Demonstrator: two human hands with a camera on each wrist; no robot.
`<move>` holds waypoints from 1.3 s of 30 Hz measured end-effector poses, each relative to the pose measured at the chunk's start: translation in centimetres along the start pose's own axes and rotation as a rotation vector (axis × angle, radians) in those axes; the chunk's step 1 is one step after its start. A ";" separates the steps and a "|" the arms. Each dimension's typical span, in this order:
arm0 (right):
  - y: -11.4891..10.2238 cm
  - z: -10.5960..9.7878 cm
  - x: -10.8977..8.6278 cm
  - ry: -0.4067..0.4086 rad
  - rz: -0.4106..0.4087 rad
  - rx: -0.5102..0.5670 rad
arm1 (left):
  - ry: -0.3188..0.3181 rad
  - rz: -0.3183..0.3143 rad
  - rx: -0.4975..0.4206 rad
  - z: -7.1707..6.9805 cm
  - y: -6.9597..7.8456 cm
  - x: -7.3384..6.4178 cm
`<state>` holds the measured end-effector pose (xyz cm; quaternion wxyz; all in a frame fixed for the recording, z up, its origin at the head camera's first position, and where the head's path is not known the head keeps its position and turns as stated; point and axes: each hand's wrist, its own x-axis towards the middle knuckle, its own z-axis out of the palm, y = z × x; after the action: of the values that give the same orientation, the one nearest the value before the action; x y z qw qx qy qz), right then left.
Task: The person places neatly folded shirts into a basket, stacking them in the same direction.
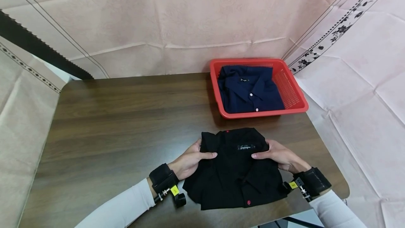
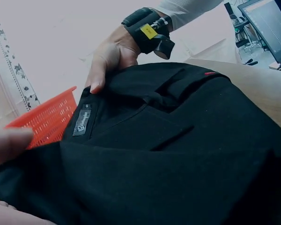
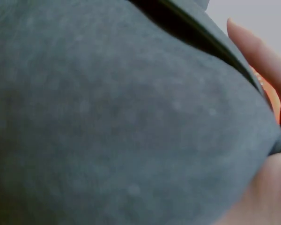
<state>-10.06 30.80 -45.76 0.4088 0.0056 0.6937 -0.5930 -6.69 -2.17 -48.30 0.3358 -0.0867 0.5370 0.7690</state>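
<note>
A folded black shirt (image 1: 234, 175) with a collar label and red buttons is held up by both hands near the table's front. My left hand (image 1: 190, 159) grips its left side by the collar, thumb on top and fingers beneath. On the opposite side my right hand (image 1: 280, 156) holds the shirt the same way, its thumb pointing inward below the label. In the left wrist view the black shirt (image 2: 168, 122) spans between the hands, and the right hand (image 2: 110, 58) pinches its far edge. Dark cloth (image 3: 131, 117) fills most of the right wrist view.
Behind the shirt, a red plastic basket (image 1: 297, 108) stands at the table's back right, with a folded navy shirt (image 1: 250, 90) inside. The brown wooden table (image 1: 120, 122) stretches off to the left. Pale patterned cloth (image 1: 190, 20) hangs behind it. A laptop (image 2: 269, 28) shows in the left wrist view.
</note>
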 end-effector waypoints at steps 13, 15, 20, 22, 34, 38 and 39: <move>0.3 -0.4 -0.2 0.012 -0.028 -0.146 | 0.017 -0.013 0.125 -0.1 -0.3 0.1; 0.5 -0.5 -0.2 0.042 -0.039 -0.209 | 0.021 0.001 0.124 -0.2 -0.4 0.1; 0.8 -0.4 -0.3 0.126 -0.070 -0.358 | 0.028 0.042 0.121 -0.4 -0.7 0.2; 0.9 -0.3 -0.3 0.158 -0.085 -0.402 | 0.032 0.052 0.126 -0.6 -0.7 0.2; -0.6 0.1 -1.4 0.250 -0.134 -0.418 | 0.025 0.059 0.111 -1.0 0.8 -0.3; -1.5 0.0 -2.0 0.265 -0.136 -0.434 | -0.001 0.052 0.092 -0.8 1.9 -0.9; -1.8 0.0 -2.3 0.270 -0.135 -0.445 | -0.007 0.053 0.090 -0.7 2.1 -1.1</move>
<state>-9.43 31.36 -43.04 0.2631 -0.0516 0.8540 -0.4459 -7.30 -3.69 -46.44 0.3208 -0.0547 0.5721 0.7529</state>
